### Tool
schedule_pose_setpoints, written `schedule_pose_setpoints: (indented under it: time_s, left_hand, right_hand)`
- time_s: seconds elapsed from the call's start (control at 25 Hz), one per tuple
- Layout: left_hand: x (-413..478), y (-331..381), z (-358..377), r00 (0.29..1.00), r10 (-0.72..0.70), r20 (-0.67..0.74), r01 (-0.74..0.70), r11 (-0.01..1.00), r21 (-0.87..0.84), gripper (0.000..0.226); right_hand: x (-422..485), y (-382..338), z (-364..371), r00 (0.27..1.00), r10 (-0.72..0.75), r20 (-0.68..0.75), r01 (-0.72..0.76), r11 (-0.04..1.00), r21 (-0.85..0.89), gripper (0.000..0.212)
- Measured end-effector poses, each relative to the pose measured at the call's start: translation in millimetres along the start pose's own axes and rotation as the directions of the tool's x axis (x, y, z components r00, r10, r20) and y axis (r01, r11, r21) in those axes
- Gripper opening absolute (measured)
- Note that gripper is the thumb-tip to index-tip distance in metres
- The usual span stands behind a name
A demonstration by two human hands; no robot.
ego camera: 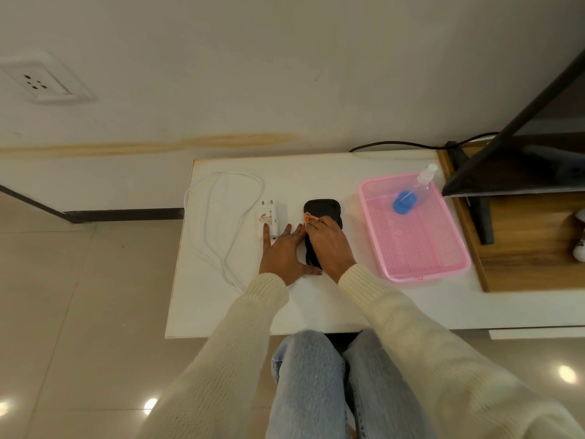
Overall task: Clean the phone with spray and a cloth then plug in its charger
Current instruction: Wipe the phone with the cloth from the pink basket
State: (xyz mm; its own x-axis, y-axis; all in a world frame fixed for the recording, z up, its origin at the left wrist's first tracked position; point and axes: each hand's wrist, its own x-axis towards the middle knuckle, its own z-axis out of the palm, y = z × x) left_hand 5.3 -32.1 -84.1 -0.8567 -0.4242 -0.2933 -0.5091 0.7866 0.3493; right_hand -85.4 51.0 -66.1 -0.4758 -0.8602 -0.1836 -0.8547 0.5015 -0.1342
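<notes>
The fingers (318,224) of the right hand (329,245) are curled, pinching a small orange cloth (307,218) down on the black phone (323,208). The phone lies flat near the middle of the white worktop (316,305), its lower part hidden under that hand. The left hand (281,251) rests flat just beside the phone with its fingers straight and spread. Its forefinger reaches the white charger (269,220), whose cable (206,223) loops further left across the worktop. To the right of the phone sits a pink basket (421,274), and a clear spray bottle (411,193) with blue liquid leans in its far corner. A dark screen (522,147) stands beyond the basket, and a wall socket (38,82) is high on the left.
</notes>
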Motion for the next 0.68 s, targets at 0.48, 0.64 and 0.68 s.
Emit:
schedule_pose_setpoints:
  time_s: [0.48, 0.64, 0.68]
  left_hand:
    - [1, -4, 1, 1.000, 0.017, 0.021, -0.017, 1.000, -0.007, 0.110]
    - [1, -4, 1, 1.000, 0.020, 0.016, -0.020, 1.000, -0.008, 0.110]
    - [0, -4, 1, 1.000, 0.018, 0.015, -0.018, 1.000, -0.007, 0.110]
  right_hand:
    - [-15, 17, -2, 0.992, 0.101, -0.074, -0.091, 0.987, 0.129, 0.055]
    - [-10, 15, -3, 0.995, 0.070, -0.069, -0.064, 0.994, 0.086, 0.053]
    - [-9, 15, -4, 0.996, 0.061, -0.061, -0.056, 0.996, 0.072, 0.052]
